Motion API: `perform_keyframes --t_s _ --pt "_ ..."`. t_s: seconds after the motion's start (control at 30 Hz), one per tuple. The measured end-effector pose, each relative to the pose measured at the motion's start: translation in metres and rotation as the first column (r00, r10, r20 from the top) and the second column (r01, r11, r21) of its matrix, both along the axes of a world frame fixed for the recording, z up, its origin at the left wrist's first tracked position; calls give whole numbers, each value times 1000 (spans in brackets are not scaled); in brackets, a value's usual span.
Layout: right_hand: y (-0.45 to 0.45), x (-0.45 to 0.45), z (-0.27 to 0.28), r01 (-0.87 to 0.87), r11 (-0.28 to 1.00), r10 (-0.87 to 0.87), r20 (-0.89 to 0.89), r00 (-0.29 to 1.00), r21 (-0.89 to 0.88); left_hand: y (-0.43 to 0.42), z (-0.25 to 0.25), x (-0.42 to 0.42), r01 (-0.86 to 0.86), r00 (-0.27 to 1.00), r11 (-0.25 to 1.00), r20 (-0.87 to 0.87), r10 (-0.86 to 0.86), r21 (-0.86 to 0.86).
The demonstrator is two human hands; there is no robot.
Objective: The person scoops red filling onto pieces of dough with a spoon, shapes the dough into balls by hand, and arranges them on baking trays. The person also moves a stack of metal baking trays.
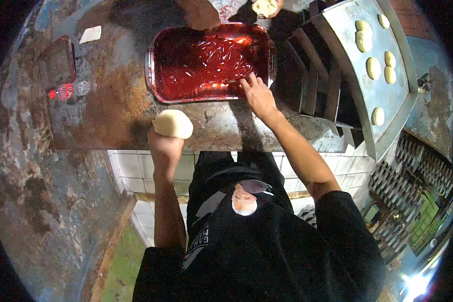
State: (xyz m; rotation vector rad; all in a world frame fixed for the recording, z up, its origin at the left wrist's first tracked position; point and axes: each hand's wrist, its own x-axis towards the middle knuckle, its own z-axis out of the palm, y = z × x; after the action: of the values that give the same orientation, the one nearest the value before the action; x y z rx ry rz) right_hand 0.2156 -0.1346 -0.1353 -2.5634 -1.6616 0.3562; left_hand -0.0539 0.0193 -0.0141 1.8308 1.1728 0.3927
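My left hand holds up a round, pale piece of dough over the table's near edge, its fingers curled beneath the dough. At the near right corner of a clear tray my right hand reaches in, fingertips at the red, glossy filling. Its fingers are bent, and whether they pinch any filling is too small to tell. The red filling covers the floor of the tray.
Across the tray, a co-worker's hand touches the filling, and their other hand holds open dough. Dough pieces lie on a metal tray at the right, above stacked trays. A bottle and a dark container lie left.
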Motion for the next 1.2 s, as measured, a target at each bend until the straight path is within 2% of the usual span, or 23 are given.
perform_keyframes --t_s 0.17,0.23,0.27,0.3,0.33,0.37,0.4,0.43,0.47,0.5,0.57,0.6,0.63,0.73,0.8,0.9,0.93,0.97,1.03,1.1,1.13,1.17,1.2 --pt "5 12 -5 -17 999 14 -66 998 -35 6 -13 -2 -1 996 999 85 -3 46" --pt "1 21 -8 14 1000 -15 -217 976 -3 7 -12 0 31 987 999 160 -26 -25" --pt "2 30 -10 20 997 -47 -379 924 -76 8 -14 2 33 986 999 162 -29 -24" --pt "-3 36 -10 22 997 -48 -376 925 -74 9 -17 3 114 987 986 102 -127 122" --pt "-2 43 2 -17 996 -36 -555 831 -90 11 -21 5 198 977 945 29 -213 261" --pt "3 49 17 -60 993 -28 -712 702 -98 12 -28 9 197 977 944 31 -213 265" --pt "5 45 45 -1 990 -112 -811 574 -138 14 -38 12 228 973 947 -37 -226 228" --pt "4 37 68 -1 991 -108 -811 576 -133 16 -49 15 256 965 948 -106 -239 188" --pt "0 28 90 53 998 -66 -870 489 -45 14 -60 18 204 979 973 5 -206 106" --pt "-3 18 109 114 993 -13 -917 399 36 14 -53 24 202 979 973 3 -204 112" --pt "-6 -5 142 132 949 170 -818 550 286 12 -21 43 282 959 957 16 -282 -68" --pt "-9 -19 155 142 933 167 -746 645 331 8 -5 54 303 951 952 44 -305 48" --pt "-10 -32 166 196 923 132 -751 647 331 3 11 64 320 942 942 71 -328 98" --pt "-14 -59 174 159 902 80 -517 852 401 -4 27 76 358 932 932 43 -360 62" --pt "-24 -67 163 119 873 96 -407 908 472 -2 20 81 350 902 932 236 -363 95" --pt "-51 -78 122 213 776 63 -409 910 594 -1 10 78 338 906 939 252 -341 53" --pt "-65 -84 115 351 780 -36 -522 852 519 0 1 76 348 910 937 243 -335 -11" --pt "-82 -82 90 406 774 -92 -547 832 487 -1 -1 75 356 906 934 245 -344 -4" --pt "-119 -83 40 589 789 -353 -654 669 176 -5 0 71 396 902 917 212 -376 -56" --pt "-166 -73 -20 351 920 -282 -324 903 177 -8 1 71 449 886 888 180 -428 -98" --pt "-166 -55 -16 246 968 -200 -447 872 47 -10 -1 72 511 853 852 190 -486 -115" --pt "-151 -44 10 254 966 -206 -446 871 51 -12 -1 72 571 816 811 200 -542 -132" --pt "-125 -35 57 274 955 -171 -548 819 111 -16 13 78 597 802 765 161 -575 -242"
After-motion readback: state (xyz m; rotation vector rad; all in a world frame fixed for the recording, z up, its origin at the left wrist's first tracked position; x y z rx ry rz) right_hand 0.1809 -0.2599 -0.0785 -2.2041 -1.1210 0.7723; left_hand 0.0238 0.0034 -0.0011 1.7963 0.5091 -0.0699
